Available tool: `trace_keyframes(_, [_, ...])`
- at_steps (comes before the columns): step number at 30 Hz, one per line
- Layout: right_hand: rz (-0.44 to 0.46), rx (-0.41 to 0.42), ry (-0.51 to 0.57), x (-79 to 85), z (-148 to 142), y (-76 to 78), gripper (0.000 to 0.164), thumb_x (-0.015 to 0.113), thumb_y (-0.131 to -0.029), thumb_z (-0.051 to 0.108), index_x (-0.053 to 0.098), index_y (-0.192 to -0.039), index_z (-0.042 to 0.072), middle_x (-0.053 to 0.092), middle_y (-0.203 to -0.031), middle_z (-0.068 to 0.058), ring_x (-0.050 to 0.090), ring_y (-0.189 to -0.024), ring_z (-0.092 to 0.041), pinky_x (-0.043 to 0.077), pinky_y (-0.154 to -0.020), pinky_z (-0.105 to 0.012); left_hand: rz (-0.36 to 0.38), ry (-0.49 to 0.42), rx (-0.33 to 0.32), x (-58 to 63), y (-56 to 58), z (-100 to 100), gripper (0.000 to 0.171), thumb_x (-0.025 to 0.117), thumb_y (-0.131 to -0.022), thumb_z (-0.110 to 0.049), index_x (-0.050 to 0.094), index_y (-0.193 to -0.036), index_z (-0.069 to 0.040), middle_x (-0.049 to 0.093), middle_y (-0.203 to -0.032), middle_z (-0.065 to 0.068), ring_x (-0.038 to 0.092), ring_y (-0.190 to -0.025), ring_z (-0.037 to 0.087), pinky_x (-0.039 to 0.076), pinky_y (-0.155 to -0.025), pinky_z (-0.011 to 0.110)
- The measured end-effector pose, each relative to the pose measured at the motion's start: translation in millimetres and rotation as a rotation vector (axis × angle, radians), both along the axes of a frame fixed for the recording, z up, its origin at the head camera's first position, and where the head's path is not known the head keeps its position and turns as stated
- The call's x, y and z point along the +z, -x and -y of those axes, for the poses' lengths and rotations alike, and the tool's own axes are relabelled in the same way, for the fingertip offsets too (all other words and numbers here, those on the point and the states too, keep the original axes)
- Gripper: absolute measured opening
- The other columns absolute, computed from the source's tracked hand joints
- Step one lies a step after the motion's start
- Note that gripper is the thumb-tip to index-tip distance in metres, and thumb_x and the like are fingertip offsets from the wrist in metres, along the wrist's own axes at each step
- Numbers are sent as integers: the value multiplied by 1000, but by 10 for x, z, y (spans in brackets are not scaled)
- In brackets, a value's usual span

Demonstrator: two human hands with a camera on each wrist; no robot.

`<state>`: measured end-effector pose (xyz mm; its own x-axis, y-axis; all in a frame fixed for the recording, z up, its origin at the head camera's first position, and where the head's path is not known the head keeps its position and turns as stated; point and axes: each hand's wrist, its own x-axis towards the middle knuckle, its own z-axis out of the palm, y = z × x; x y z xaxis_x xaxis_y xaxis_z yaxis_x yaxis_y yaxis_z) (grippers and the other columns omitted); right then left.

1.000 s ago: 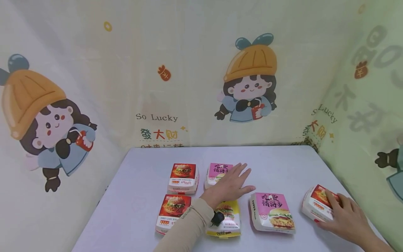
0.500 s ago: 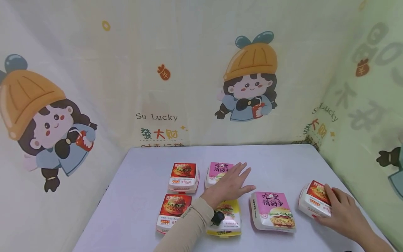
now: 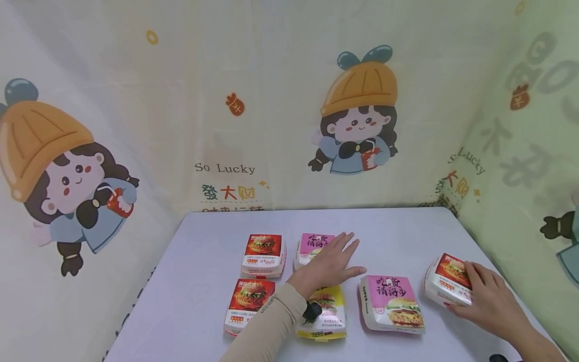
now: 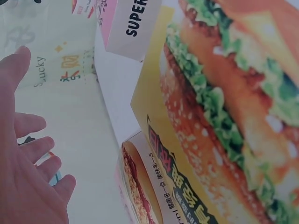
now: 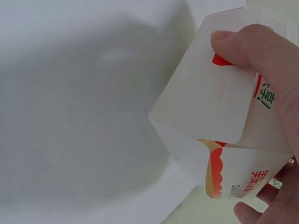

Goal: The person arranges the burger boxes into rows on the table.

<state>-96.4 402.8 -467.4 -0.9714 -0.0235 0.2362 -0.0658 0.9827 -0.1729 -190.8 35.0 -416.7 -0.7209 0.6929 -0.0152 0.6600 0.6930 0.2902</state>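
Observation:
My right hand (image 3: 490,304) grips a red-and-white burger box (image 3: 445,289) near the table's right edge. In the right wrist view its thumb (image 5: 240,44) presses by the red tab on one side, and other fingers show at the far side; the box (image 5: 201,98) is tilted, with a shadow on the table beside it. My left hand (image 3: 327,264) is spread out with nothing in it. Its wrist overlaps a yellow burger box (image 3: 330,327), and its fingers partly hide a pink one (image 3: 305,251) behind. In the left wrist view the yellow box (image 4: 145,98) looms large beside the fingers.
Another pink burger box (image 3: 393,306) lies between the two hands. On the left are two red-and-white boxes, one at the back (image 3: 264,256) and one in front (image 3: 246,301), partly covered by the left sleeve. Printed curtains (image 3: 280,125) hang around the white table (image 3: 190,281).
My right hand has moved the red-and-white box slightly left and away from me, and more of its top shows. My left hand stays nearly where it was.

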Motion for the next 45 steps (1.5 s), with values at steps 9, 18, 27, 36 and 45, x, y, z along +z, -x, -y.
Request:
trace_keyframes(9, [-23, 11, 18, 92, 70, 62, 119, 90, -60, 44, 30, -142, -17, 31, -134, -38, 30, -116, -55, 40, -83, -73, -2, 10, 3, 6, 7, -14, 80, 39, -98, -63, 12, -161, -20, 7, -169, -2, 6, -156, 18, 16, -126, 35])
trace_keyframes(18, [-46, 58, 46, 197, 197, 136, 118, 90, -62, 39, 29, -145, -17, 31, -138, -39, 29, -120, -55, 43, -80, -73, -18, 23, 1, 22, 23, -19, 84, 42, -97, -63, 10, -161, -20, 6, -169, -2, 6, -156, 18, 15, -126, 34])
trace_keyframes(27, [-71, 114, 60, 320, 421, 240, 120, 91, -61, 38, 26, -149, -13, 31, -141, -36, 29, -122, -53, 45, -81, -73, -16, 30, 2, 51, 23, -38, 91, 49, -93, -65, 7, -161, -20, 4, -169, -4, 4, -156, 17, 15, -126, 34])
trace_keyframes(36, [-79, 160, 67, 401, 605, 322, 117, 91, -63, 35, 28, -149, -12, 32, -143, -34, 30, -125, -51, 46, -85, -71, -15, 32, -3, 77, 20, -67, 96, 53, -91, -65, 6, -161, -19, 3, -169, -3, 4, -156, 17, 13, -126, 32])
trace_keyframes(45, [-67, 212, 84, 474, 764, 397, 113, 91, -64, 34, 30, -148, -11, 34, -144, -29, 30, -128, -48, 45, -89, -71, -36, 38, 14, 80, 35, -99, 98, 54, -89, -66, 4, -161, -21, 3, -169, -5, 4, -156, 16, 15, -125, 31])
